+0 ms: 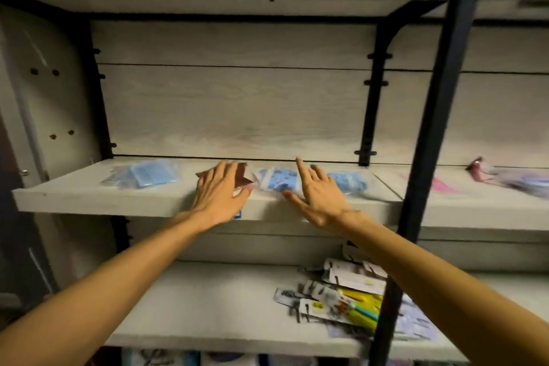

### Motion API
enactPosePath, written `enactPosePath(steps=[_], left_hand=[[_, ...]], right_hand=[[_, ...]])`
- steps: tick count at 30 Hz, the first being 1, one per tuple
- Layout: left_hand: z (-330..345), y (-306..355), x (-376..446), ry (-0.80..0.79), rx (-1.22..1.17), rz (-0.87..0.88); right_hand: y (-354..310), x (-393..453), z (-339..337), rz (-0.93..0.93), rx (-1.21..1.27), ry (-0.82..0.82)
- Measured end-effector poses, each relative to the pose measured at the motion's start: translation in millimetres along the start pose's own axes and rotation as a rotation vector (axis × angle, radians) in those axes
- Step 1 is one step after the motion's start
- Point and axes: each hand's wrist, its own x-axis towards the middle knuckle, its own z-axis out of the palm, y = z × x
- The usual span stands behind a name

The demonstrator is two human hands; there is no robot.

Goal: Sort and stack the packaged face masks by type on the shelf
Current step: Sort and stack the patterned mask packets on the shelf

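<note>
- Left hand [221, 192]: fingers spread, flat on red pack [242, 177], centre shelf [89, 196].
- Right hand [316, 194]: fingers spread, empty, over blue pack [279, 180].

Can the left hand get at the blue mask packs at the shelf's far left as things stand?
Probably yes. The left hand lies open on the dark red pack, and bare shelf lies between it and the blue mask packs, with nothing in the way.
</note>
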Motion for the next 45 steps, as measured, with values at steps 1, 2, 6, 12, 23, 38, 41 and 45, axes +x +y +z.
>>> enactPosePath(steps=[1,2,6,12,23,38,41,45], left_hand=[[4.8,24.6,-9.6,-0.006,0.001,0.045],[8.7,49.2,-18.2,-0.017,0.005,0.090],[20.5,151.6,-41.7,-0.085,-0.012,0.241],[42.2,289.5,-49.1,-0.150,-0.047,0.488],[150.0,490.6,6.9,-0.178,-0.172,0.601],[225.8,633.8,153.8,-0.249,-0.116,0.443],[242.9,649.1,168.9,-0.272,-0.184,0.321],[261.7,668.3,179.7,-0.274,-0.203,0.273]], right_hand=[[14.5,-20.7,-11.3,0.001,-0.013,0.023],[28.4,-41.1,-22.8,0.006,-0.014,0.041],[90.6,-114.6,-69.7,0.037,-0.091,0.064],[182.1,-195.3,-125.5,0.261,-0.089,0.131],[381.3,-270.5,-170.5,0.464,-0.238,0.154],[626.3,-183.7,-261.6,0.777,-0.173,0.094],[663.9,-166.1,-256.4,0.812,-0.139,0.045],[714.3,-143.5,-242.0,0.782,0.021,0.015]])
